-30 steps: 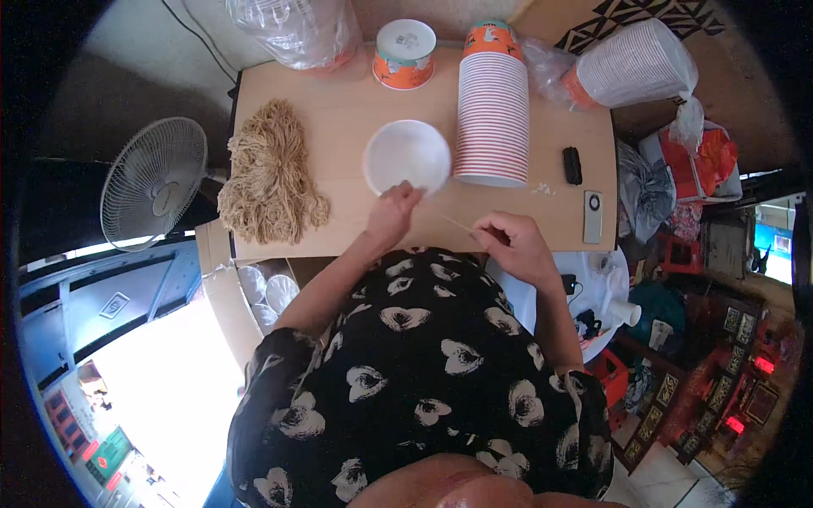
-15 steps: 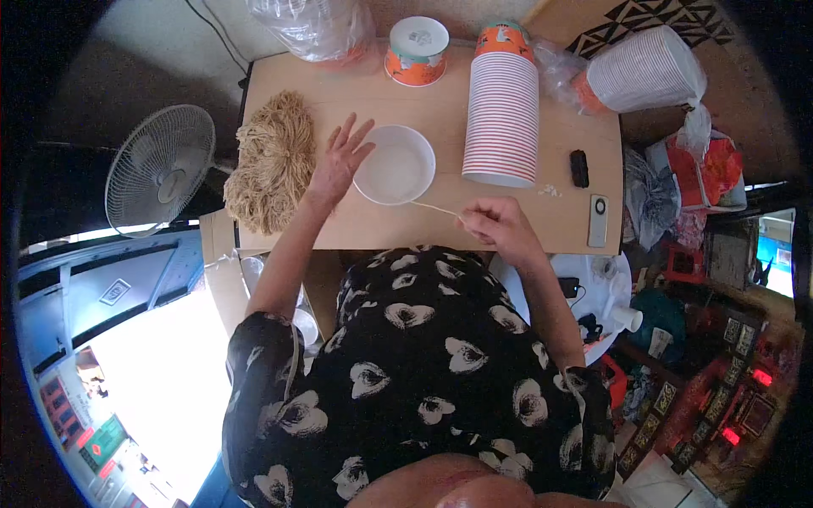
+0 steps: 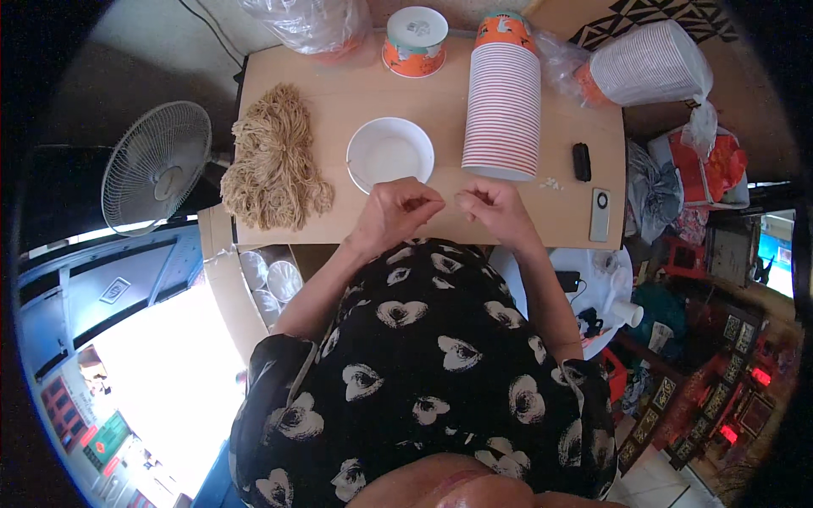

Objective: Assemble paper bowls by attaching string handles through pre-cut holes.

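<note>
A white paper bowl (image 3: 390,151) stands upright near the middle of the table, its pale inside facing up. Just in front of its rim, my left hand (image 3: 394,213) is closed in a pinch, fingertips pointing toward my other hand. A short gap to the right, my right hand (image 3: 500,213) is also pinched, thumb against the curled fingers. Whatever either pinch holds is too fine to make out. A thin strand-like line runs along the bowl's left rim toward my left hand. Left of the bowl lies a bundle of tan strings (image 3: 275,161).
A long stack of paper bowls (image 3: 501,114) lies right of the bowl. Behind stand an upturned orange bowl (image 3: 415,52) and a plastic-wrapped bundle (image 3: 309,25). A black object (image 3: 581,162) and a pale remote-like device (image 3: 600,216) lie at right. A fan (image 3: 158,169) stands left.
My left hand has come down from beside the bowl, going from spread fingers to a pinch near my right hand. The string stretched from the bowl to my right hand no longer shows there.
</note>
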A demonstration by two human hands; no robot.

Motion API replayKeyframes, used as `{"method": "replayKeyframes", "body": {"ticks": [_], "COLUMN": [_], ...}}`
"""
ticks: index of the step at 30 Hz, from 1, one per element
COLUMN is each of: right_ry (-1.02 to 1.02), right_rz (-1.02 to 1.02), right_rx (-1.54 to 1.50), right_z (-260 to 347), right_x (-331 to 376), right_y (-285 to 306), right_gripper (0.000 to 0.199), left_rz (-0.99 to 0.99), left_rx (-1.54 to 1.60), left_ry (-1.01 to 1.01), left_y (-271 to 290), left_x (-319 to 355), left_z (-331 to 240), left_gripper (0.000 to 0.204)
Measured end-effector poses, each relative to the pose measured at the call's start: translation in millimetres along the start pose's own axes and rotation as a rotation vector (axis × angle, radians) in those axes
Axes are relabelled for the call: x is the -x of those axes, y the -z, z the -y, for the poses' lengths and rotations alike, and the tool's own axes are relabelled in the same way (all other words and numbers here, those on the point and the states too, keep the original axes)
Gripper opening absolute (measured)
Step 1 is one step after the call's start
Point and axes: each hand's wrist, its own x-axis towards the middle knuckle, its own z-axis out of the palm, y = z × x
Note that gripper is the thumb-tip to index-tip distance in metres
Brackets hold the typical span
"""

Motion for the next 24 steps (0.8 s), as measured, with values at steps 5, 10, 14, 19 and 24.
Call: {"method": "replayKeyframes", "body": {"ticks": [5,10,14,19,24], "right_ry": [0.037,0.023,-0.010,-0.111,0.100], "right_rz": [-0.223,-0.461,-0.678,-0.379,-0.325], "right_rx": [-0.044,-0.233,-0.422,-0.225,-0.299], "right_z": [-2,-22,-34,-7,-4], "right_x": [-3,-3,-1,-5,-13], "right_y": [3,9,31,-23,-32], "right_gripper": [0.016,0.014,0.012,0.018,0.025], "left_rz": [-0.077,-0.114,-0.297,-0.402,-0.326], "left_rx": [0.164,0.379,0.398,0.378,0.116], "left_ry": [0.210,0.315,0.255,0.206,-0.058], "left_y": [-11,-19,-15,-33,-55], "left_x": [-7,-10,-13,-17,-11], "left_z": [18,14,28,20,18], "left_gripper": [0.014,0.017,0.017,0.012,0.009]}}
